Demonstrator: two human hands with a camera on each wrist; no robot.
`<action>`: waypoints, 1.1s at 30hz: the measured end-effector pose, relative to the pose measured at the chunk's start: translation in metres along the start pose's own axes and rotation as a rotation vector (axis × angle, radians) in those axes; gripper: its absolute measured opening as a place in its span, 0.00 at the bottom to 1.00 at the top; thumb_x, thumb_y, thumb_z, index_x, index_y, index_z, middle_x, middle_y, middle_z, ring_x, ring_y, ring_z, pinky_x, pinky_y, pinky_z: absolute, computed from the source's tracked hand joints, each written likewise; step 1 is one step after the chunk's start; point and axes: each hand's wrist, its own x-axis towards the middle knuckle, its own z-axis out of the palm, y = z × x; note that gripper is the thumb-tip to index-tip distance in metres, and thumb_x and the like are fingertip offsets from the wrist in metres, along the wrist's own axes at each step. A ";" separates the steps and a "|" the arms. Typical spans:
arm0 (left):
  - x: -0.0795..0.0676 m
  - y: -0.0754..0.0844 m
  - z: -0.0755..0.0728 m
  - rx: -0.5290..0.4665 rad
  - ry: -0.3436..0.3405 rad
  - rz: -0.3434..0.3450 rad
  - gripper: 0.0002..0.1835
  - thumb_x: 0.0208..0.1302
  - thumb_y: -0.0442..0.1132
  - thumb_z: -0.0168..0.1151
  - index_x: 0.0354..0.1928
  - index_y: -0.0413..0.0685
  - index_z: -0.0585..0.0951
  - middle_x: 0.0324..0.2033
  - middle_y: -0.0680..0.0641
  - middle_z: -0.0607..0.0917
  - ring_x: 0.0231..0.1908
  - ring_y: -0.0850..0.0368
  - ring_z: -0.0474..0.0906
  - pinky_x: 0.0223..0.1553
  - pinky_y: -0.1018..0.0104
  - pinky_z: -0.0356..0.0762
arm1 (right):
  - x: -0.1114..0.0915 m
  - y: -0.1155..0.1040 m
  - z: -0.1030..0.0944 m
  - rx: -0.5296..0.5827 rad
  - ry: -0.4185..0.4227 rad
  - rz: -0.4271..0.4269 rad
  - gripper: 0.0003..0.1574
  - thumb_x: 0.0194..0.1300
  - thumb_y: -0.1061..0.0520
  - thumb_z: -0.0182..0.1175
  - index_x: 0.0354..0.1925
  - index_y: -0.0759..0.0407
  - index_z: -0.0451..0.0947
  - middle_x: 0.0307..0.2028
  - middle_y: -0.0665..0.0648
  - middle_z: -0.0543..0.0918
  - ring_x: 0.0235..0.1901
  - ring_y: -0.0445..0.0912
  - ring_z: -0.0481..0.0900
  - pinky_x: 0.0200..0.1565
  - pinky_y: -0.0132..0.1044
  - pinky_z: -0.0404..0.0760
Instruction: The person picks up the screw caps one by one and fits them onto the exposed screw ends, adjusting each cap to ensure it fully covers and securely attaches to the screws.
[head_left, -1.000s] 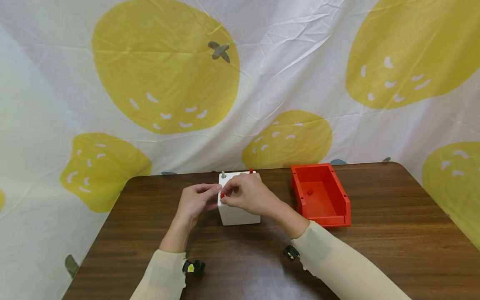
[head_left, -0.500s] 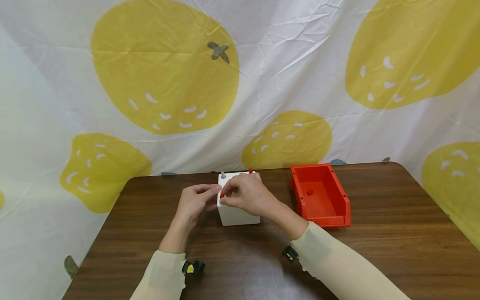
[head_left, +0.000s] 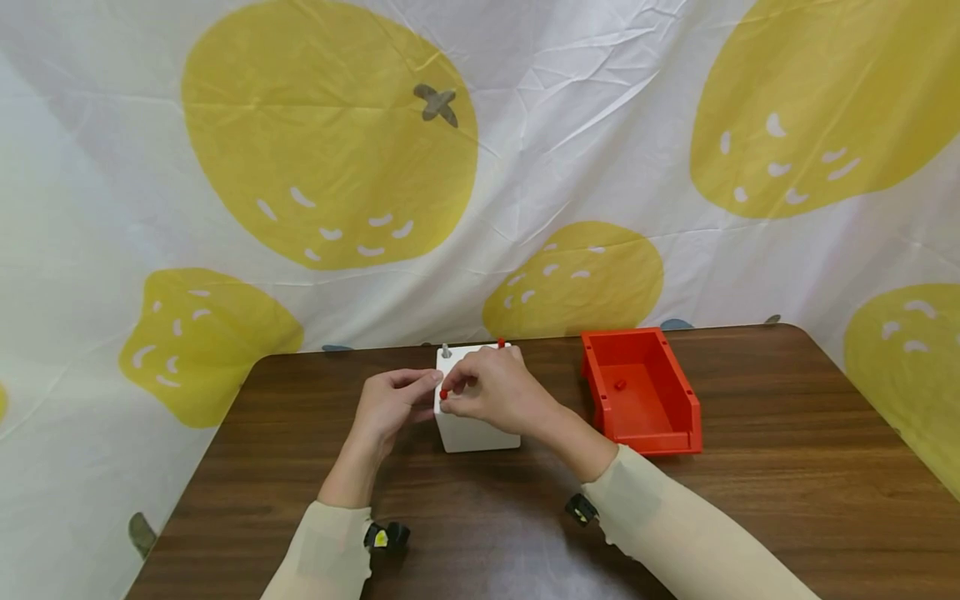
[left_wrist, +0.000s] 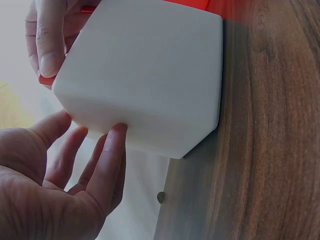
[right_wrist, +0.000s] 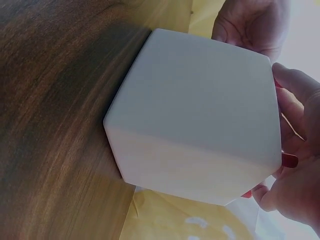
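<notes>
A white block (head_left: 480, 433) with rounded edges stands on the table. My right hand (head_left: 495, 385) reaches over its top and pinches a small red piece (head_left: 444, 394) at the near left corner; the fingertip on that red piece (left_wrist: 46, 80) shows in the left wrist view. My left hand (head_left: 393, 406) steadies the block's left side, its fingertips (left_wrist: 119, 129) touching the side face without wrapping round it. A metal post (head_left: 446, 351) stands at the top's back left corner, and another red piece (head_left: 502, 342) at the back right. My right hand hides much of the top.
A red open-front bin (head_left: 652, 437) sits to the right of the block, with a small red piece (head_left: 620, 384) on its floor. The brown wooden table (head_left: 765, 492) ends at the back against a hanging cloth (head_left: 570, 167) printed with yellow fruit.
Both hands stay almost in place. The right fingertips shift slightly around the red piece, and more of it shows now. The block and bin have not moved noticeably.
</notes>
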 end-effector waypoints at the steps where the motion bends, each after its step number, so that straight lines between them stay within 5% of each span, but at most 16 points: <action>1: -0.001 0.000 0.000 0.001 0.000 -0.001 0.18 0.69 0.43 0.75 0.53 0.36 0.89 0.47 0.41 0.90 0.40 0.54 0.89 0.40 0.61 0.91 | 0.000 0.000 0.000 -0.004 -0.001 0.000 0.09 0.59 0.49 0.82 0.36 0.45 0.91 0.28 0.35 0.85 0.35 0.37 0.81 0.46 0.48 0.68; 12: 0.002 -0.001 0.000 -0.008 0.007 -0.009 0.18 0.68 0.42 0.76 0.52 0.36 0.89 0.48 0.40 0.89 0.40 0.52 0.89 0.40 0.60 0.91 | -0.005 0.002 -0.010 0.000 -0.008 -0.002 0.17 0.59 0.48 0.82 0.44 0.52 0.91 0.36 0.42 0.89 0.40 0.39 0.84 0.48 0.47 0.72; 19: 0.001 0.000 0.001 -0.002 0.004 -0.012 0.19 0.69 0.42 0.76 0.53 0.36 0.89 0.48 0.40 0.89 0.39 0.54 0.89 0.39 0.62 0.91 | -0.011 0.009 -0.017 0.122 0.016 0.010 0.17 0.59 0.53 0.81 0.46 0.56 0.89 0.39 0.47 0.89 0.43 0.45 0.83 0.50 0.40 0.84; 33: 0.000 0.000 0.002 0.002 0.019 -0.020 0.19 0.68 0.42 0.76 0.53 0.36 0.89 0.50 0.39 0.89 0.41 0.53 0.89 0.41 0.60 0.91 | -0.023 0.019 -0.040 0.203 0.089 0.065 0.19 0.60 0.54 0.81 0.47 0.60 0.89 0.40 0.52 0.89 0.42 0.49 0.83 0.46 0.43 0.85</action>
